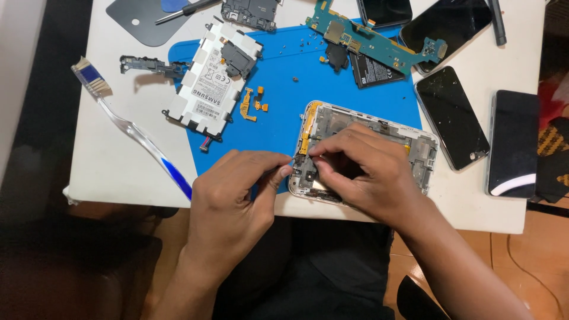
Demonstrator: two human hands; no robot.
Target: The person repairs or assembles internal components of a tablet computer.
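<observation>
Over the opened phone frame (367,151), left hand (228,195) pinches a thin tool; right hand (361,169) curls, fingertips pinched.

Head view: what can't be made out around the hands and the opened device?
- Device frame: its middle is hidden under the right hand.
- Left hand: a small blue tip shows at its fingertips; the rest is covered.
- Screws on the blue mat: too small to count.

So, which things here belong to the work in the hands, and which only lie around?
In use:
- left hand, pinching a thin tool
- right hand
- opened device frame
- blue mat

Lying about:
- white battery pack
- toothbrush
- green circuit board
- two phones
- orange flex cable
</observation>
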